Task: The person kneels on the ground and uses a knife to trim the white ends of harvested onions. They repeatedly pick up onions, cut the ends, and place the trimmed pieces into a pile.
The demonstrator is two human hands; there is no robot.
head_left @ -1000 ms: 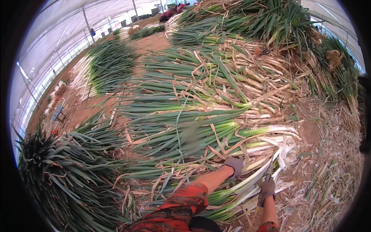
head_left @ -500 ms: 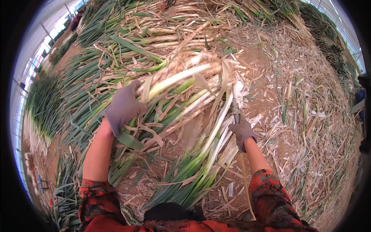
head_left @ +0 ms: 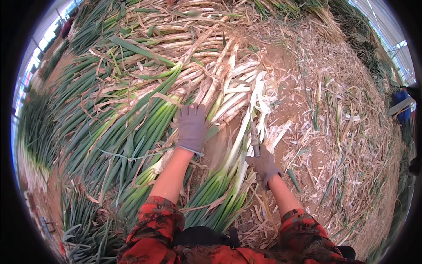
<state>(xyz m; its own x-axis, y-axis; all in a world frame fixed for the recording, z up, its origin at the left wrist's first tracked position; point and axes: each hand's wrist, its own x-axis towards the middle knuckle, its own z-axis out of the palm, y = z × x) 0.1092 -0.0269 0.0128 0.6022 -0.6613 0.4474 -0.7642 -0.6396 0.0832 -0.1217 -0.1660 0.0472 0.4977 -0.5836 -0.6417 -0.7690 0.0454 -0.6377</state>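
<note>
My left hand (head_left: 190, 128), in a grey-purple glove, rests palm down over a layer of long green onions (head_left: 145, 125). Its fingers point away from me, slightly apart, and nothing is visibly held. In my gloved right hand (head_left: 263, 166) is a slim metal air blow gun (head_left: 254, 137), its nozzle pointing away from me. Just left of that hand, a bunch of peeled green onions (head_left: 239, 147) lies with white stems away from me and green leaves towards me. Unpeeled stalks with brown dry skins (head_left: 222, 72) lie beyond my left hand.
Shed skins and leaf scraps (head_left: 347, 154) cover the brown ground on the right. More green onions (head_left: 37, 132) stand bundled at the far left, with dark green leaves (head_left: 88, 229) at the near left. A blue object (head_left: 401, 108) shows at the right edge.
My left hand has moved right and let go of the green onion stalk it held, which was blurred in motion. My right hand has come slightly nearer to me with the air blow gun.
</note>
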